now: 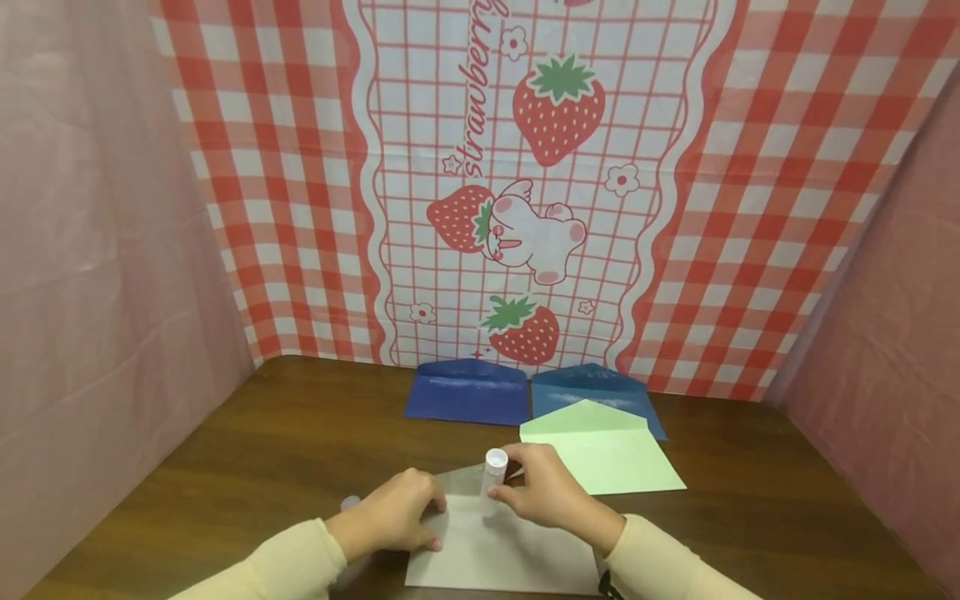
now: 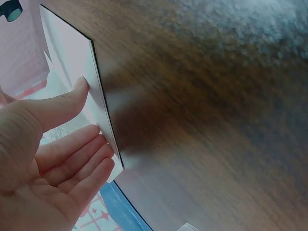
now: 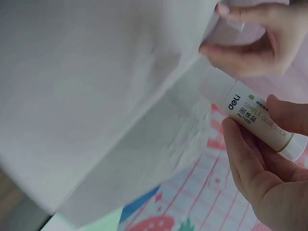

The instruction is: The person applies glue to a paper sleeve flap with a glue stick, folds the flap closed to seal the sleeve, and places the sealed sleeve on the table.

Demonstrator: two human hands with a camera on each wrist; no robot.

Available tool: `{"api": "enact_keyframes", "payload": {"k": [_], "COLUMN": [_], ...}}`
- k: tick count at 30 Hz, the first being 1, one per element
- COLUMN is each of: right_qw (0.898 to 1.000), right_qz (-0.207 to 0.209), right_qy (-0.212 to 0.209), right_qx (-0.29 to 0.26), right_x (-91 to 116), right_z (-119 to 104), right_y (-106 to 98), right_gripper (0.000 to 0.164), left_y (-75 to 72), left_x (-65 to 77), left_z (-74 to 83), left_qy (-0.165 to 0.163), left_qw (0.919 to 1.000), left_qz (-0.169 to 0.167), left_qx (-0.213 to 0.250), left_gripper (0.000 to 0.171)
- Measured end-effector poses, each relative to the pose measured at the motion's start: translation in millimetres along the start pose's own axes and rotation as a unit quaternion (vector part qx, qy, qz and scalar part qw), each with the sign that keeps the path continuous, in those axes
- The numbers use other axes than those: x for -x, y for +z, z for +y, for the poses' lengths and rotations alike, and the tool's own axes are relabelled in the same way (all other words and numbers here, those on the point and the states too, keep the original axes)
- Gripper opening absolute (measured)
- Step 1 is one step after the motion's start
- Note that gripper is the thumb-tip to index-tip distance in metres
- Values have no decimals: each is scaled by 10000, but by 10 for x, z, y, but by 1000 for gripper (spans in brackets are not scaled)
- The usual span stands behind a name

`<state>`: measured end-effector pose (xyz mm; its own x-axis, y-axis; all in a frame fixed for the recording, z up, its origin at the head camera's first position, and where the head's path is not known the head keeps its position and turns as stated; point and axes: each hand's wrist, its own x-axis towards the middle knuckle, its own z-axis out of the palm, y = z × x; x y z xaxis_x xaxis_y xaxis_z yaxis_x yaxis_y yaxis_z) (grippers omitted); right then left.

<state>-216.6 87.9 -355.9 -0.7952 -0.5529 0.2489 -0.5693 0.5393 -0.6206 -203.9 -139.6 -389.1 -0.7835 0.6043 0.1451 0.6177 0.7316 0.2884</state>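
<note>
A white envelope point(image 1: 517, 554) lies on the table with its flap point(image 3: 144, 149) opened out on the far side. My right hand point(image 1: 551, 487) pinches a white glue stick point(image 1: 494, 483) between thumb and fingers. The glue stick point(image 3: 255, 115) stands nearly upright, its lower end at the envelope near the flap fold. Whitish smears show on the flap in the right wrist view. My left hand point(image 1: 397, 510) rests at the envelope's left edge. In the left wrist view its thumb and fairly straight fingers point(image 2: 82, 149) touch that edge without closing round it.
Past the white envelope lie a light green envelope point(image 1: 607, 458), a dark blue envelope point(image 1: 467, 400) and a teal blue envelope point(image 1: 592, 386), flaps unfolded. A small translucent cap-like piece point(image 1: 350, 502) sits beside my left wrist. Behind the wooden table point(image 1: 285, 433) hangs a strawberry-print cloth point(image 1: 637, 250).
</note>
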Motion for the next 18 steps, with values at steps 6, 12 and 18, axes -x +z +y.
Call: {"api": "enact_keyframes", "payload": {"k": [6, 12, 18], "right_qw": [9995, 9997, 9995], "right_qz": [-236, -211, -238], "right_qy": [-173, -131, -108], "right_qx": [-77, -70, -158], "right_x": [-109, -174, -196], "right_z": [-92, -117, -139], "right_y": [195, 302, 366], "right_gripper": [16, 15, 16], "left_y": [9, 9, 4], "left_x": [10, 5, 19], "left_z": [-19, -26, -17], "left_qy": [22, 35, -16], "left_qw": [10000, 10000, 9998], "left_qz": [40, 60, 19], "left_qx": [37, 63, 188], "left_gripper": [33, 32, 30]}}
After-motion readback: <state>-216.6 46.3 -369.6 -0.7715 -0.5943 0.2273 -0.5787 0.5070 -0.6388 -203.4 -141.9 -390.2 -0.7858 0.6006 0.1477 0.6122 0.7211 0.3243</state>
